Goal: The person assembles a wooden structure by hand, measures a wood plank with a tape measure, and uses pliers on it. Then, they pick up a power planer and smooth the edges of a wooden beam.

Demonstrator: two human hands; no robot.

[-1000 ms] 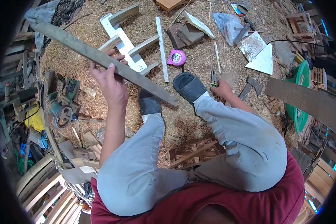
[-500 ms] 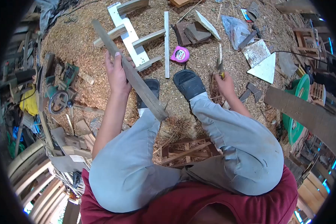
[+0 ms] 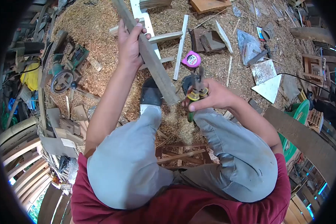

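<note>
1. we have the floor beneath everything, strewn with wood shavings.
2. we hold a long grey-brown wooden batten aslant; its near end appears between our two black sandals, though we cannot tell whether it touches the floor.
3. we see a white board lying beyond the batten and partly hidden by it, with wooden pieces jutting from it.
4. we find a thin pale wooden strip on the shavings, to the right of that board.
5. we have our left hand wrapped around the batten's middle stretch, fingers curled under and thumb on top.
6. we keep our right hand near the batten's end, fingers closed around handles.
7. we grip there the yellow-and-green-handled pliers, nose pointing away from us.
8. we see a pink tape measure lying just beyond the pliers.
</note>
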